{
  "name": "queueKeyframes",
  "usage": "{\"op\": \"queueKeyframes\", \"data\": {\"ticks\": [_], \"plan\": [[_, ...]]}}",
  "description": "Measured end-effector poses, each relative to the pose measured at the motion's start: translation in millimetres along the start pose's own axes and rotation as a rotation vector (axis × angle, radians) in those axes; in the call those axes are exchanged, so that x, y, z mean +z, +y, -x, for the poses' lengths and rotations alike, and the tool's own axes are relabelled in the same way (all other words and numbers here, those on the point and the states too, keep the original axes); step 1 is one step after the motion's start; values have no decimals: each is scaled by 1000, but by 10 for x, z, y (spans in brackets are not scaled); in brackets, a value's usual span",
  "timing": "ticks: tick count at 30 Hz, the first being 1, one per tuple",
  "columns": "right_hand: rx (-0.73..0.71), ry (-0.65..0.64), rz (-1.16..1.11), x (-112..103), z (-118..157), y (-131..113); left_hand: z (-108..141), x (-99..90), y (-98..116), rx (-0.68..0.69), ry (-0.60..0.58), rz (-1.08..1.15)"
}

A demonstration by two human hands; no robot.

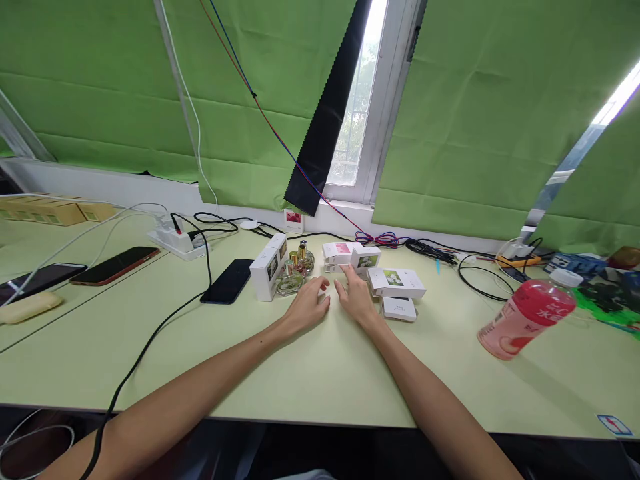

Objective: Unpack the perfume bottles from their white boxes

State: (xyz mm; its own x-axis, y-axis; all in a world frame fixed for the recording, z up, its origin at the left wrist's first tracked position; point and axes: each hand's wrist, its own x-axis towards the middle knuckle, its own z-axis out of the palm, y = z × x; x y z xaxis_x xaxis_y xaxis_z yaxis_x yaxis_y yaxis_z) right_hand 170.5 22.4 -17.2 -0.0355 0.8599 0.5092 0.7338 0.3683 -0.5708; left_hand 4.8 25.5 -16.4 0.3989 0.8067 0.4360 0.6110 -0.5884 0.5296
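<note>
My left hand rests on the table with its fingers apart and curved, just right of several small glass bottles with gold caps. My right hand is beside it, fingers spread, the index finger reaching toward a small white box with a green picture. Neither hand holds anything. Behind that box lies a white box with a pink picture. A flat white box and a smaller one lie right of my right hand. White boxes stand upright left of the bottles.
A black phone lies left of the boxes, with a black cable running past it and over my left forearm. A pink drink bottle stands at the right. Cables and a power strip line the back of the table.
</note>
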Motion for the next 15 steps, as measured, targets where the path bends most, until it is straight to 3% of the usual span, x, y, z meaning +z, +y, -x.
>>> {"op": "queueKeyframes", "data": {"ticks": [11,15], "plan": [[54,-37,-75,31,31,45,101,-64,157,73,-15,-56],[40,-59,-60,24,48,25,120,-163,261,99,107,-126]]}}
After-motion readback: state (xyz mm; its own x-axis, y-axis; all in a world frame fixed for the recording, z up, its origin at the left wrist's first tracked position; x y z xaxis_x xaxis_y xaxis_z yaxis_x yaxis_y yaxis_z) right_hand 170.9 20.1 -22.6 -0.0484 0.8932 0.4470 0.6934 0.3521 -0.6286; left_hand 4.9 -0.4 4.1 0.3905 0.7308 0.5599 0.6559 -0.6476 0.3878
